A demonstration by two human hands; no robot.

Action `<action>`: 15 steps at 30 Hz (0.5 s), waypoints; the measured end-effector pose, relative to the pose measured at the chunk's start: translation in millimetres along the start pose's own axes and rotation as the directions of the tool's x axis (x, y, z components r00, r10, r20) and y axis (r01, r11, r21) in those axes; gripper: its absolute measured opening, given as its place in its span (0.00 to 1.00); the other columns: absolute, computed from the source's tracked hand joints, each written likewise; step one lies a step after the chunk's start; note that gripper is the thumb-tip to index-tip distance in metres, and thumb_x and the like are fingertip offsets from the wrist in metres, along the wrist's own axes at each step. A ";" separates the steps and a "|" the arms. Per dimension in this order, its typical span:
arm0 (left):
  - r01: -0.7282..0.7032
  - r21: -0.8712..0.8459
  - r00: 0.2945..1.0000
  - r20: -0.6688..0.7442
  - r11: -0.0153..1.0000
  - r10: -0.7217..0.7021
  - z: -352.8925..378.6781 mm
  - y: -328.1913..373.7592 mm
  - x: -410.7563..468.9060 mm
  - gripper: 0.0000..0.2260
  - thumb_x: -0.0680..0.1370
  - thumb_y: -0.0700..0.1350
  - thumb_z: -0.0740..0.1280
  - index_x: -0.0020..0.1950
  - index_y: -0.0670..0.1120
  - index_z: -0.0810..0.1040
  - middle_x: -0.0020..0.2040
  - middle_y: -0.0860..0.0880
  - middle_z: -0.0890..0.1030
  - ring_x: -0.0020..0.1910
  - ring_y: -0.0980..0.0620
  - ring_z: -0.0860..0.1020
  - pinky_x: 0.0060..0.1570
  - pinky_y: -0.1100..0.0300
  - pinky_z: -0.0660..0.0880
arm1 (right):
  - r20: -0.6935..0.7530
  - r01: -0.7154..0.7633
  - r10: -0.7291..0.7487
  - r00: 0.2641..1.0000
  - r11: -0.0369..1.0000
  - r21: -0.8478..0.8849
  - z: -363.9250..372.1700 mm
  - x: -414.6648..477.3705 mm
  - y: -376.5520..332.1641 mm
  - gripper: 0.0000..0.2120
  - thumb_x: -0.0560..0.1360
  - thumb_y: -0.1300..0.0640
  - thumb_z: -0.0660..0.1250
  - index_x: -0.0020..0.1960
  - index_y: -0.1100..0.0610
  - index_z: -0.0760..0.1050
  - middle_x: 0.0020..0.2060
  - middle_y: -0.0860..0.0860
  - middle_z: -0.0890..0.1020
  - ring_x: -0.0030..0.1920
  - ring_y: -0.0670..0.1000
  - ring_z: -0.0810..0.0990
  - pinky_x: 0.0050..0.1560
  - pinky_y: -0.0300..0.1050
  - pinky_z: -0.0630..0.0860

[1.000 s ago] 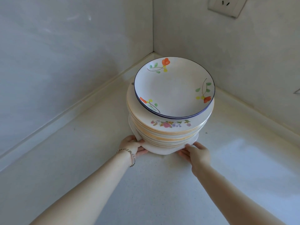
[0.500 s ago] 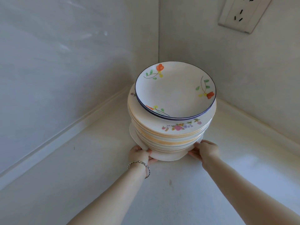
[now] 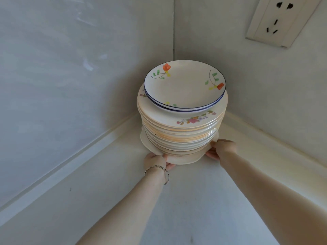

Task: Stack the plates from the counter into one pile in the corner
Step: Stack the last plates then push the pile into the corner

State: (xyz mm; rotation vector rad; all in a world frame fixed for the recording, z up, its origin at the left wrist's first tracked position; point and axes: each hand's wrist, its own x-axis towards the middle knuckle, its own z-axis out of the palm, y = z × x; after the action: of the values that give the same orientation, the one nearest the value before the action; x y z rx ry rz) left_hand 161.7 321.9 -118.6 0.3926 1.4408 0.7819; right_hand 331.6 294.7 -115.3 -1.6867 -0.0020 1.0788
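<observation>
The left hand (image 3: pixel 154 160) grips the near rim of the bottom plate (image 3: pixel 178 159), fingers tucked beneath. The pile (image 3: pixel 178 133) stands close in the corner, perhaps just touching the counter (image 3: pixel 177 200). The right hand (image 3: pixel 223 149) grips the rim opposite. This looks like the setting-down step; next, both hands must slip free without jolting.

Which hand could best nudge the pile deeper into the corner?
Probably the left hand: it grips the bottom plate at the near edge, behind the pile; the right hand holds its side.
</observation>
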 end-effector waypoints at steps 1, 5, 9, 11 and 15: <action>0.000 -0.003 1.000 -0.005 1.000 0.000 2.2 3.0 2.9 0.06 0.76 0.27 0.60 0.43 0.36 0.71 0.49 0.36 0.76 0.46 0.38 0.76 0.45 0.47 0.76 | -0.003 0.004 -0.004 1.000 1.000 -0.008 2.2 4.1 -2.1 0.16 0.75 0.73 0.59 0.63 0.70 0.71 0.51 0.66 0.77 0.36 0.60 0.76 0.13 0.42 0.72; -0.021 0.013 1.000 0.019 1.000 0.021 2.3 5.4 9.1 0.11 0.76 0.27 0.60 0.37 0.38 0.69 0.39 0.40 0.77 0.36 0.43 0.77 0.51 0.43 0.76 | 0.007 -0.005 0.005 1.000 0.999 -0.032 3.9 12.4 -4.5 0.14 0.75 0.71 0.60 0.61 0.69 0.72 0.40 0.62 0.77 0.32 0.56 0.75 0.14 0.39 0.72; -0.026 0.032 1.000 0.011 0.999 0.025 2.2 5.9 12.1 0.11 0.75 0.27 0.61 0.37 0.39 0.69 0.41 0.38 0.77 0.35 0.42 0.77 0.50 0.44 0.77 | 0.021 -0.004 0.003 1.000 0.999 0.036 1.9 9.2 4.1 0.15 0.76 0.68 0.61 0.62 0.66 0.72 0.44 0.61 0.78 0.35 0.56 0.77 0.17 0.39 0.75; -0.033 0.026 0.999 -0.003 0.999 0.033 3.9 5.3 12.8 0.10 0.75 0.27 0.61 0.37 0.39 0.69 0.47 0.36 0.77 0.40 0.39 0.77 0.47 0.46 0.76 | 0.046 0.008 -0.010 0.999 0.998 0.057 0.1 6.1 5.6 0.15 0.76 0.67 0.62 0.62 0.66 0.72 0.38 0.59 0.78 0.34 0.54 0.77 0.19 0.38 0.76; -0.065 0.002 0.997 -0.037 0.998 0.065 9.5 -0.2 5.1 0.06 0.76 0.28 0.60 0.44 0.38 0.71 0.50 0.37 0.76 0.47 0.38 0.76 0.43 0.47 0.76 | 0.034 0.028 -0.030 0.999 0.998 0.054 -1.7 6.8 4.5 0.14 0.76 0.69 0.63 0.61 0.67 0.73 0.39 0.59 0.79 0.35 0.54 0.77 0.23 0.39 0.78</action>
State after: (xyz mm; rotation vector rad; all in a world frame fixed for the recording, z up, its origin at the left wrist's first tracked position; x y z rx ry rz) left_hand 170.7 327.3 -121.3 0.4295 1.4692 0.8448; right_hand 334.5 294.8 -123.2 -1.6151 -0.0194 1.0776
